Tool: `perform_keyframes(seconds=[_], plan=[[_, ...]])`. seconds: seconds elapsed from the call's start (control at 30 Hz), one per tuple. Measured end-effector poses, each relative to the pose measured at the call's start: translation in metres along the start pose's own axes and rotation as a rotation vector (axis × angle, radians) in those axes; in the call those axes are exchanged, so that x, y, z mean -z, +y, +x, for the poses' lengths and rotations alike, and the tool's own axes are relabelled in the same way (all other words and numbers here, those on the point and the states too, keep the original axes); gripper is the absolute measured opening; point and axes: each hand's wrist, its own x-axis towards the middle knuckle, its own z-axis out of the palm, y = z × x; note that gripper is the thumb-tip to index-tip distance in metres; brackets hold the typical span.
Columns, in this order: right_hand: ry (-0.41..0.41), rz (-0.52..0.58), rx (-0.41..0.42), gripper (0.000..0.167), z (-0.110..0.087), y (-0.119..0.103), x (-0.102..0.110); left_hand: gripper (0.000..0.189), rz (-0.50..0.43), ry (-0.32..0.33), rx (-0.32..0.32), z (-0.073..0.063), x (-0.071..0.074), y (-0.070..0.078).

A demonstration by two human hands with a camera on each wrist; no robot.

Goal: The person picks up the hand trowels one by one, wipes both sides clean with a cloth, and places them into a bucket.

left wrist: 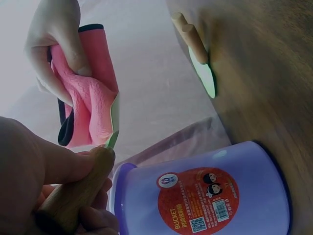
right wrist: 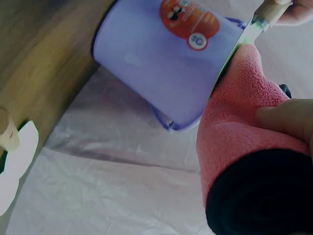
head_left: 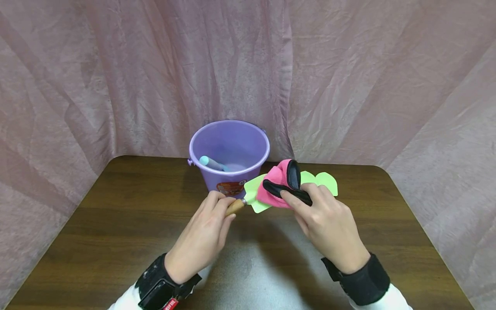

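Observation:
My left hand (head_left: 203, 234) grips the wooden handle (head_left: 234, 208) of a small trowel with a light green blade (head_left: 252, 190), held up in front of the bucket. My right hand (head_left: 325, 224) pinches a folded pink cloth (head_left: 276, 181) with black edging. The cloth lies against the blade and hides much of it. In the left wrist view, the thumb and fingers of the right hand press into the cloth's folds, and the left fingers curl round the handle (left wrist: 80, 191).
A purple bucket (head_left: 213, 177) with a red label stands at the back of the brown table (head_left: 116, 224). A light blue rod (head_left: 211, 163) leans inside it. Right of the bucket lie more light green tools (head_left: 326, 181), with wooden handles (left wrist: 194, 43). A pink curtain hangs behind.

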Motion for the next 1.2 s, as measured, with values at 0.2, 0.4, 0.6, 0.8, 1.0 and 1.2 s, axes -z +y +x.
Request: perform_keyframes(seconds=[0.2, 0.4, 0.6, 0.8, 1.0, 1.2], plan=[[-0.011, -0.048, -0.021, 0.039, -0.001, 0.009, 0.003, 0.033, -0.005, 0.008, -0.009, 0.0, 0.0, 0.0], [-0.012, -0.078, -0.041, 0.045, -0.001, 0.017, 0.006, 0.033, 0.001, 0.021, -0.02, 0.001, 0.0, -0.001], [0.013, -0.097, -0.053, 0.044, 0.0, 0.022, 0.008, 0.034, 0.003, 0.019, -0.016, 0.0, 0.002, 0.0], [0.049, -0.101, -0.057, 0.044, 0.0, 0.024, 0.009, 0.034, -0.001, 0.029, -0.026, 0.001, 0.002, 0.0], [0.07, -0.094, -0.022, 0.045, 0.001, 0.023, 0.008, 0.034, -0.015, 0.024, -0.018, 0.0, 0.001, 0.0], [0.03, -0.102, 0.03, 0.048, 0.001, 0.02, 0.009, 0.033, -0.014, 0.018, 0.001, 0.0, -0.001, 0.0]])
